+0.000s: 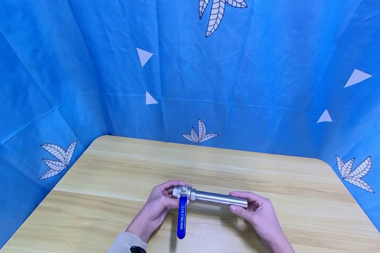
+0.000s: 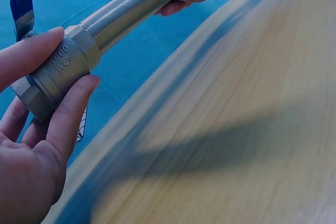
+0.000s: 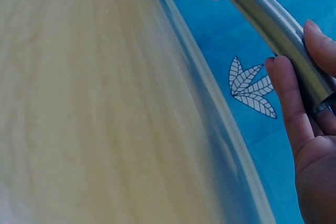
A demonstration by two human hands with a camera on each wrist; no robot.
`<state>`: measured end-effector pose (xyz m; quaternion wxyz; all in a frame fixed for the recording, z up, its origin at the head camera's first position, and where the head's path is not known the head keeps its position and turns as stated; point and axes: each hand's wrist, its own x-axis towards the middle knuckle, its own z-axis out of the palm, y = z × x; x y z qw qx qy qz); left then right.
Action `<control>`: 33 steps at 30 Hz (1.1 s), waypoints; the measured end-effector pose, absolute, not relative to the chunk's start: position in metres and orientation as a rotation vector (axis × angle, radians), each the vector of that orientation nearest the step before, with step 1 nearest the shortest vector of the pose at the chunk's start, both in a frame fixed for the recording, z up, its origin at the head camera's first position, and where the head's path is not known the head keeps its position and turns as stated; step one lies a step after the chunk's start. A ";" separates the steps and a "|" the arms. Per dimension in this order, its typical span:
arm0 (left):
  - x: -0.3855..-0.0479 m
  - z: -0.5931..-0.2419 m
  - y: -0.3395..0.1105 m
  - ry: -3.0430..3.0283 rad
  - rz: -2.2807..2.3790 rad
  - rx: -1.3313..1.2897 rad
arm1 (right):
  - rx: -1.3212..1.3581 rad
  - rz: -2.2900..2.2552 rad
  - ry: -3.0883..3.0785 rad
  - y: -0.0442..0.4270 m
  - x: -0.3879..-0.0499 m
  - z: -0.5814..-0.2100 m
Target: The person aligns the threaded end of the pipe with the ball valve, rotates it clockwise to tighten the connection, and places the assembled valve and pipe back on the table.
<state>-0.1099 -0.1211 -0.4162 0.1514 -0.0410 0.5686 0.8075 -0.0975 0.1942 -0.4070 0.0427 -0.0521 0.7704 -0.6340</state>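
My left hand [image 1: 159, 205] grips the steel body of a ball valve [image 2: 62, 69], thumb and fingers on opposite sides. The body is stamped "1000 WOG". From its top a blue lever handle [image 1: 182, 219] points toward me in the head view. A smooth metal pipe [image 1: 213, 198] runs rightward from the valve's hex end, joined to it in one line. Around the pipe's far end my right hand [image 1: 259, 214] holds on with thumb and fingers. In the right wrist view the open pipe end [image 3: 324, 103] shows. Valve and pipe are held above the table.
A light wood-grain table [image 1: 120, 165] with rounded far corners lies beneath. Blue cloth [image 1: 190, 70] with white leaf and triangle prints hangs behind it and on both sides. Shadows of the hands and pipe fall on the tabletop.
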 end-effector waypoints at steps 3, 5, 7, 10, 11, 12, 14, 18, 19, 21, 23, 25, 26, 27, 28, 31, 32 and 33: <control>-0.110 -0.416 -0.121 1.636 2.320 -0.111 | -0.145 -1.933 2.357 0.194 -0.098 -0.406; -0.110 -0.416 -0.121 1.634 2.319 -0.112 | -0.129 -1.928 2.359 0.194 -0.098 -0.406; -0.110 -0.417 -0.121 1.635 2.319 -0.112 | -0.109 -1.921 2.364 0.193 -0.098 -0.406; -0.111 -0.417 -0.121 1.644 2.312 -0.112 | -0.084 -1.911 2.377 0.192 -0.098 -0.406; -0.111 -0.417 -0.120 1.650 2.306 -0.112 | -0.077 -1.908 2.383 0.192 -0.098 -0.406; -0.111 -0.417 -0.120 1.658 2.300 -0.111 | -0.073 -1.908 2.386 0.192 -0.098 -0.406; -0.111 -0.416 -0.120 1.669 2.289 -0.106 | -0.072 -1.916 2.385 0.192 -0.097 -0.407; -0.111 -0.414 -0.119 1.697 2.262 -0.085 | -0.094 -1.957 2.359 0.192 -0.097 -0.408; -0.111 -0.414 -0.118 1.707 2.253 -0.083 | -0.095 -1.966 2.353 0.192 -0.097 -0.408; -0.111 -0.414 -0.118 1.741 2.230 -0.087 | -0.102 -1.975 2.347 0.192 -0.096 -0.409; -0.110 -0.413 -0.117 1.780 2.204 -0.097 | -0.098 -1.976 2.348 0.192 -0.096 -0.409; -0.110 -0.413 -0.117 1.805 2.186 -0.100 | -0.094 -1.963 2.363 0.192 -0.096 -0.409; -0.110 -0.413 -0.117 1.813 2.181 -0.096 | -0.092 -1.952 2.371 0.192 -0.096 -0.409; -0.110 -0.414 -0.117 1.820 2.178 -0.091 | -0.088 -1.941 2.382 0.192 -0.096 -0.409; -0.110 -0.414 -0.118 1.825 2.177 -0.082 | -0.076 -1.929 2.391 0.191 -0.096 -0.409; -0.109 -0.414 -0.119 1.836 2.181 -0.056 | -0.030 -1.893 2.410 0.190 -0.097 -0.408; -0.109 -0.414 -0.120 1.844 2.180 -0.052 | -0.023 -1.880 2.412 0.190 -0.098 -0.408; -0.109 -0.414 -0.120 1.853 2.177 -0.050 | -0.014 -1.871 2.412 0.190 -0.098 -0.407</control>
